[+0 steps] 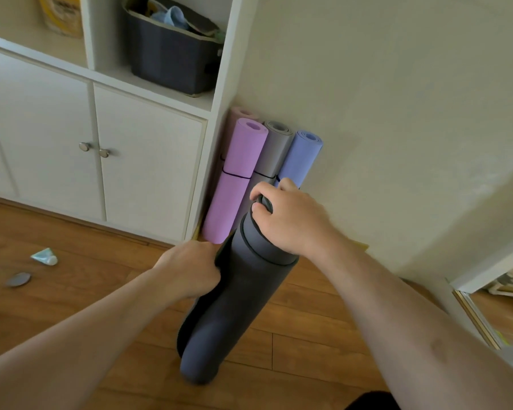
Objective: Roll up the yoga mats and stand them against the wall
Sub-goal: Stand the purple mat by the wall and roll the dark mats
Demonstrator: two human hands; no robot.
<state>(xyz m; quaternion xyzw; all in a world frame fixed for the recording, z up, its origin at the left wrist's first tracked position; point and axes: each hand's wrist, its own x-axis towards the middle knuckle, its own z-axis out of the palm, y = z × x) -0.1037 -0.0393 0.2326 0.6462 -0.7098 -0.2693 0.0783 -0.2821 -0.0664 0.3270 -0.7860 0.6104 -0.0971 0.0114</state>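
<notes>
A dark rolled mat [216, 315] stands on end on the wooden floor [71, 315] between my hands. My left hand [190, 269], at nine o'clock of it, grips its loose outer flap. My right hand [290, 220] curls over its top end. At twelve o'clock, pink [237, 179], grey [271, 152] and blue [301, 156] rolled mats lean against the wall [382, 113], beside the white cabinet [145, 161].
</notes>
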